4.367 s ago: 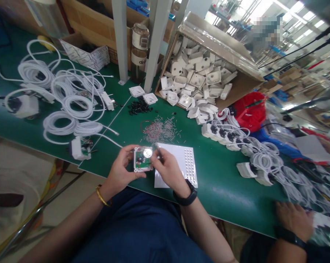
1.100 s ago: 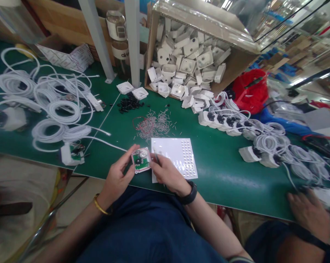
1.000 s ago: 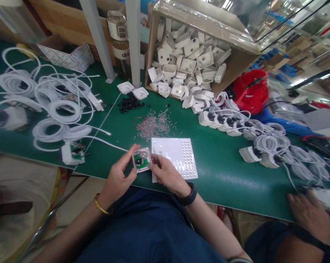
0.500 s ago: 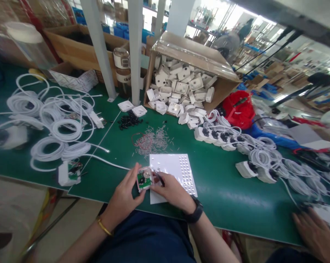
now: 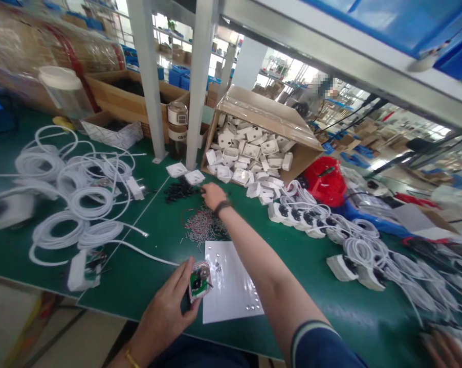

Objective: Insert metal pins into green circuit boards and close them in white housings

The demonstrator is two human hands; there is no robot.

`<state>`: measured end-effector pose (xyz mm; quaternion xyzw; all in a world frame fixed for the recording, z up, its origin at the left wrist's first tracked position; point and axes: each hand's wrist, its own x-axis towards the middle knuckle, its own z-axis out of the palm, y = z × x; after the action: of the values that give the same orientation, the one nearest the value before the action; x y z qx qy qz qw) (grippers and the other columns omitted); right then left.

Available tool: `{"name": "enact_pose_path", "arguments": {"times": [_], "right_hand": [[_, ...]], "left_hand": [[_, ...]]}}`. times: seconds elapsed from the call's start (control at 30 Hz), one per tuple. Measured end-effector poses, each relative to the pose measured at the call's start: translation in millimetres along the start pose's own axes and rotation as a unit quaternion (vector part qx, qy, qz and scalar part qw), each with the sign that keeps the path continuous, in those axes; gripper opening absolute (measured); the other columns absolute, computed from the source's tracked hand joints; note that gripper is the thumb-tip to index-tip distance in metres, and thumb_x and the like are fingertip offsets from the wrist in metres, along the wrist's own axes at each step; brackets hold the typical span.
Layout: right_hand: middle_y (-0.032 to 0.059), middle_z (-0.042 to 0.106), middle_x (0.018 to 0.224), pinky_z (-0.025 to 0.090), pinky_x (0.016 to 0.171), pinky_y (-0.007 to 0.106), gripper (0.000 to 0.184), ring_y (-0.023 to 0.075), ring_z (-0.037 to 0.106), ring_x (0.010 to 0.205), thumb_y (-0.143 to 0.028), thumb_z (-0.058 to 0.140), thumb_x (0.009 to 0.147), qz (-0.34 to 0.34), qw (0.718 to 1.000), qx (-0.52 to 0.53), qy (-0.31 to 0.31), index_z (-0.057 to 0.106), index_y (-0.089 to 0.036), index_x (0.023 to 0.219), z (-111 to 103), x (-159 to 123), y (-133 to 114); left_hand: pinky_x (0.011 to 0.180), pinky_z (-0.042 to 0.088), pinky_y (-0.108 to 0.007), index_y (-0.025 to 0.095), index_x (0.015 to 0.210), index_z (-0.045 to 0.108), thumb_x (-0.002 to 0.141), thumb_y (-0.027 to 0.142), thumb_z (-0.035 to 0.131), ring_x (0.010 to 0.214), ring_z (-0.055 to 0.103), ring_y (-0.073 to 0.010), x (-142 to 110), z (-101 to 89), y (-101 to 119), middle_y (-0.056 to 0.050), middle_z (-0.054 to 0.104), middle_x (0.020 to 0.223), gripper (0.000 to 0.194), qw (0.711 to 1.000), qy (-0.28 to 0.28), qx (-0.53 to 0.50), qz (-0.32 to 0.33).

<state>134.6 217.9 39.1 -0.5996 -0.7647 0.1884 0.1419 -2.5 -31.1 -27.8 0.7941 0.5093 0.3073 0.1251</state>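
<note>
My left hand (image 5: 167,301) grips a small white housing with a green circuit board (image 5: 197,288) inside, tilted up over the left edge of a white sheet (image 5: 226,301) dotted with small round pieces. A white cable (image 5: 146,251) runs from behind this hand to the left. Reaching far forward, my right hand (image 5: 214,196) has its fingertips drawn together at the right end of a pile of small black parts (image 5: 179,190). What lies between those fingertips is too small to make out. Just below that hand is a heap of thin metal pins or screws (image 5: 202,227).
Coiled white cables (image 5: 90,197) spread over the left side. A tipped carton (image 5: 269,110) of white housings (image 5: 249,150) stands behind. Wired white units (image 5: 292,214) line the right, where a co-worker's hand (image 5: 445,347) shows. Metal posts (image 5: 202,87) rise at the back.
My right hand has left the circuit-board housing and stretched forward to the black parts. My left hand still holds the housing. The view has shifted, showing more overhead shelf.
</note>
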Motion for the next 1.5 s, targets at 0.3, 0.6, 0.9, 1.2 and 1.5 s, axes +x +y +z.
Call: {"name": "enact_pose_path", "arguments": {"times": [0.3, 0.6, 0.9, 1.2, 1.5], "right_hand": [[0.0048, 0.061, 0.091, 0.041, 0.08, 0.026, 0.019, 0.0136, 0.057, 0.085, -0.019, 0.038, 0.094, -0.002, 0.996, 0.085, 0.032, 0.056, -0.016, 0.097, -16, -62, 5], [0.0011, 0.063, 0.077, 0.04, 0.052, 0.024, 0.019, 0.0106, 0.048, 0.054, -0.028, 0.068, 0.076, 0.092, 0.902, 0.42, -0.048, 0.062, -0.019, 0.092, 4, -231, 3], [0.0075, 0.064, 0.091, 0.05, 0.064, 0.023, 0.019, 0.0153, 0.062, 0.078, -0.014, 0.046, 0.092, -0.208, 0.972, 0.095, 0.044, 0.064, -0.017, 0.096, 27, -227, -6], [0.0078, 0.062, 0.101, 0.047, 0.057, 0.025, 0.019, 0.0158, 0.061, 0.077, -0.011, 0.043, 0.092, -0.205, 0.975, -0.069, -0.044, 0.058, -0.014, 0.102, 6, -229, -19], [0.0041, 0.059, 0.094, 0.044, 0.057, 0.026, 0.024, 0.0157, 0.057, 0.071, -0.041, 0.064, 0.082, -0.024, 0.991, 0.126, 0.045, 0.06, -0.019, 0.091, 19, -223, -24]], "left_hand": [[0.102, 0.045, -0.039, 0.017, 0.148, 0.008, 0.082, 0.025, 0.054, 0.123, 0.05, -0.0278, 7, -4.8, 3, -0.015, 0.048, 0.137, 0.08, 0.999, -0.029, -0.037, -0.019], [0.104, 0.042, -0.039, 0.021, 0.148, 0.009, 0.085, 0.027, 0.053, 0.127, 0.045, -0.0264, 11, -8.5, 7, -0.013, 0.042, 0.141, 0.077, 0.99, -0.086, -0.085, -0.073], [0.107, 0.038, -0.037, 0.021, 0.148, 0.006, 0.085, 0.025, 0.051, 0.13, 0.04, -0.0232, 10, -7.6, 5, -0.011, 0.038, 0.143, 0.077, 0.987, -0.107, -0.091, -0.075], [0.108, 0.037, -0.037, 0.022, 0.145, 0.017, 0.085, 0.024, 0.05, 0.13, 0.04, -0.0229, 12, -8.5, 7, -0.01, 0.04, 0.141, 0.069, 0.989, -0.103, -0.086, -0.056], [0.099, 0.045, -0.041, 0.023, 0.132, 0.033, 0.08, 0.034, 0.06, 0.118, 0.052, -0.0262, 13, -6.0, 6, -0.01, 0.05, 0.129, 0.059, 0.983, -0.108, -0.112, -0.102]]}}
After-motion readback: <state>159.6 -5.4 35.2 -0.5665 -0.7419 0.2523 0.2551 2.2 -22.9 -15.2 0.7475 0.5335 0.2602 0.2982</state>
